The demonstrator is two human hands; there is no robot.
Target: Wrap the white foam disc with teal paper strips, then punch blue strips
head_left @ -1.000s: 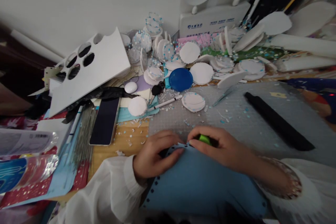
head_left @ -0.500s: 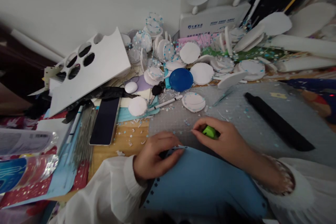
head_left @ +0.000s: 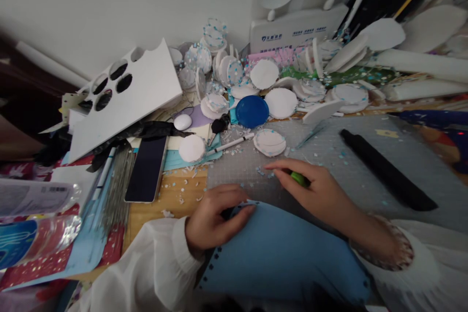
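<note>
My left hand (head_left: 221, 217) is closed on the top left corner of a blue sheet (head_left: 288, 248), thumb above it. Small dark shaped holes run along the sheet's left edge and beside the pinched corner. Above the sheet's upper edge, my right hand (head_left: 310, 185) curls around a small green paper punch (head_left: 299, 178), which its fingers and palm mostly hide. The right thumb and index fingertip point left over the grey cutting mat (head_left: 241, 165), close to some blue paper scraps (head_left: 260, 170).
Many white discs (head_left: 281, 102) with blue specks crowd the back, around a blue round lid (head_left: 252, 111). A phone (head_left: 146, 168) and a holed white board (head_left: 146, 83) lie left. A black strip-shaped item (head_left: 387, 169) lies right. Plastic bottles (head_left: 40, 234) are far left.
My right hand has turned and shifted slightly right with the green punch, which shows less now. My left hand stays on the blue sheet almost unmoved.
</note>
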